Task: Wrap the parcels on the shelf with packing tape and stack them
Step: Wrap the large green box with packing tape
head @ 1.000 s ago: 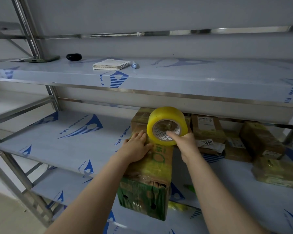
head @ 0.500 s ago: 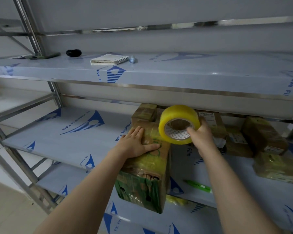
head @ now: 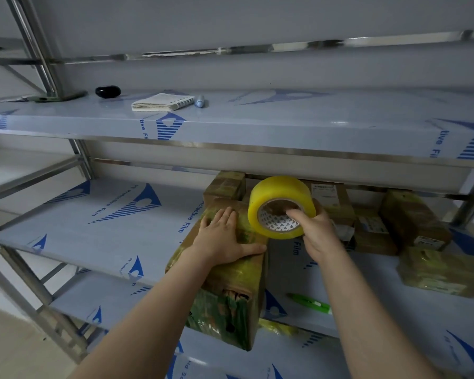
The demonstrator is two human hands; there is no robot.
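Left hand (head: 220, 242) is pressed flat, fingers straight, on box (head: 240, 283) at front edge of middle shelf (head: 107, 231), likely to steady it; tape roll (head: 274, 190) is gripped by right hand (head: 316, 236), finger hooked inside, probably for unrolling.

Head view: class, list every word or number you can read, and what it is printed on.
"Protective Film": on the middle shelf, printed on its film.
"tive Film": cut off, on the upper shelf.
White parcel label: too small to read.
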